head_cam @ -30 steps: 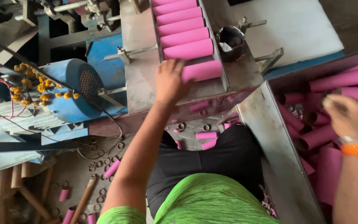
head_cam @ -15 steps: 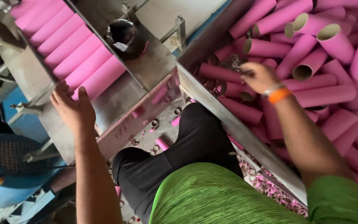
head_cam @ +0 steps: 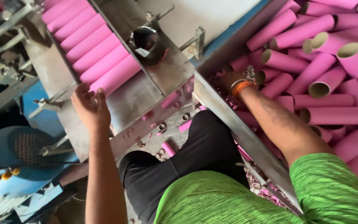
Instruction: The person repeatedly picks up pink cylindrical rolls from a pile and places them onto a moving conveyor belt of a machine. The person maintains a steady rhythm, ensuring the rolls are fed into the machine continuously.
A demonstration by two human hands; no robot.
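Head view, nearest first: green shirt (head_cam: 228, 199) and black trousers (head_cam: 187, 161) fill the bottom edge, person seated against the metal chute (head_cam: 146, 95). Landmark for everything below = that chute.

Left hand (head_cam: 90, 108) rests at the chute's lower end, grip spread, fingers open and flat, holding nothing. Fingertips sit just beside the lowest tube in the row of pink tubes (head_cam: 92, 49) (whether they touch, cannot tell). Row lies side by side along the chute's channel, running up and away.

Right of the chute, past its steel side rail (head_cam: 237, 128), right hand (head_cam: 228, 81) is down in the bin of loose pink tubes (head_cam: 324, 66). Orange wristband (head_cam: 243, 86) shows; fingers are buried among tubes, so grip state cannot tell.

Left of the chute and below it: blue motor housing (head_cam: 21, 153) with mesh grille. Small cut rings and pink scraps on the floor (head_cam: 166, 137) under the chute.

Beyond the row: dark round fitting (head_cam: 146, 41) on the chute, then a pale panel (head_cam: 199, 16).
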